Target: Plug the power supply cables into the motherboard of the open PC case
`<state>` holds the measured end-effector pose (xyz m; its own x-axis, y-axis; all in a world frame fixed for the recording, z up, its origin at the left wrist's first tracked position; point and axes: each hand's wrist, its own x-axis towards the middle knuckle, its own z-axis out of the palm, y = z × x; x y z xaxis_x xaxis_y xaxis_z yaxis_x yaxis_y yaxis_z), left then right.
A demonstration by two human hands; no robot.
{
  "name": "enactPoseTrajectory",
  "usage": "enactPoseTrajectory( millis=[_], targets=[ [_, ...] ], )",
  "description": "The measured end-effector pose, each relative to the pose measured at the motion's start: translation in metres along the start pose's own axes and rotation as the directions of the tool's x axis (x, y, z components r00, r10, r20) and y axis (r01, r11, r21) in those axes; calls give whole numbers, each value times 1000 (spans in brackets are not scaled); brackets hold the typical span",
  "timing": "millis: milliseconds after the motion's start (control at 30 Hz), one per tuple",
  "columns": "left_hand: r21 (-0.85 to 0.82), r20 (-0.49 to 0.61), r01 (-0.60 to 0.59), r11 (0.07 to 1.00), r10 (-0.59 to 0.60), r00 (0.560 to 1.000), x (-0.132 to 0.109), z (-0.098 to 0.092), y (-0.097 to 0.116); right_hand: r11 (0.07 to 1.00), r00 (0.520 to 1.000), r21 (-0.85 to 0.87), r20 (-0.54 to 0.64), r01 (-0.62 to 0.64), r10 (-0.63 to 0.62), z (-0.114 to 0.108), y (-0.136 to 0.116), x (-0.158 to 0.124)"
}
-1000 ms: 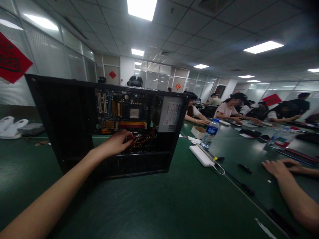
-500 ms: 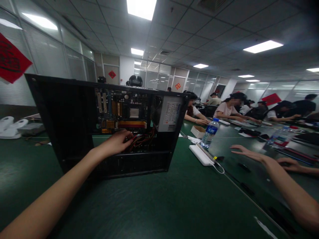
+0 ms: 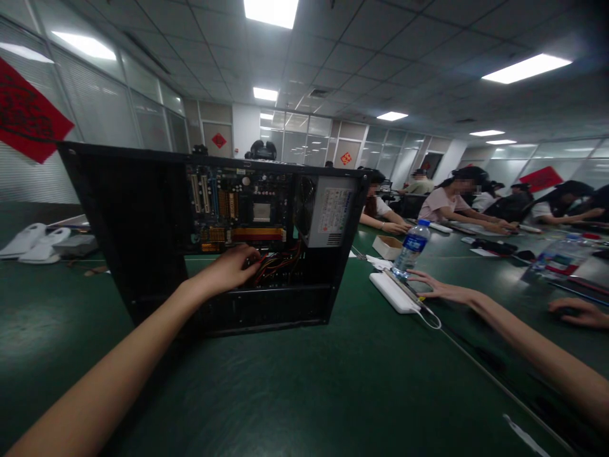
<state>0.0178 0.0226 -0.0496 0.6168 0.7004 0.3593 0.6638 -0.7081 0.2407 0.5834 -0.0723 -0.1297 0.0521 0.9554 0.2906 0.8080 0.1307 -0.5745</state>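
A black computer case [image 3: 118, 228] stands open-sided on the green table before me. Inside are a motherboard [image 3: 238, 203] and a silver power supply [image 3: 333, 212]. My left hand [image 3: 233, 266] reaches into the case below the motherboard, its fingers closed on a bundle of thin power cables [image 3: 278, 263]. My right hand [image 3: 440, 291] is stretched out low over the table, fingers apart and holding nothing. It is nearest to a white, flat power bank [image 3: 394, 292] with a white cord, and to a water bottle [image 3: 413, 246] with a blue cap.
A small open cardboard box [image 3: 387, 246] sits behind the power bank. At the right, a co-worker's hand [image 3: 578, 312] rests on a dark mouse, near another bottle [image 3: 566, 257]. White shoe-like objects [image 3: 35, 244] lie at the left. Several people sit further back.
My right hand has moved left to beside the power bank and bottle. My left hand stays at the cables inside the case. The view has shifted slightly right to left across the scene.
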Motion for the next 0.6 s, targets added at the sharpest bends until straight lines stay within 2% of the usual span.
enactPoseTrajectory(
  millis=[100,167,267,333,433,500,567,600],
  targets=[
    [2,-9,-8,1000,8,1000,0,1,-1,998,991,-35,126,-46,50,-13,27,17],
    [5,-11,-14,1000,14,1000,0,1,-2,984,934,-109,312,-144,171,-21,44,29],
    [12,-1,-20,1000,20,1000,0,2,-3,986,901,-105,401,-133,164,-28,65,39],
    [10,4,-21,1000,21,1000,1,2,-4,988,898,-70,413,-135,152,-29,75,41],
    [13,6,-18,1000,18,1000,1,2,-4,980,906,19,386,-198,175,-25,74,39],
    [19,4,-10,1000,10,1000,1,1,-3,962,919,89,331,-259,217,-20,59,37],
    [22,1,-7,1000,7,1000,0,1,-1,941,943,160,201,-297,264,-11,33,32],
    [22,-1,-7,1000,7,1000,0,0,-1,940,960,198,17,-278,280,-6,18,29]
  ],
)
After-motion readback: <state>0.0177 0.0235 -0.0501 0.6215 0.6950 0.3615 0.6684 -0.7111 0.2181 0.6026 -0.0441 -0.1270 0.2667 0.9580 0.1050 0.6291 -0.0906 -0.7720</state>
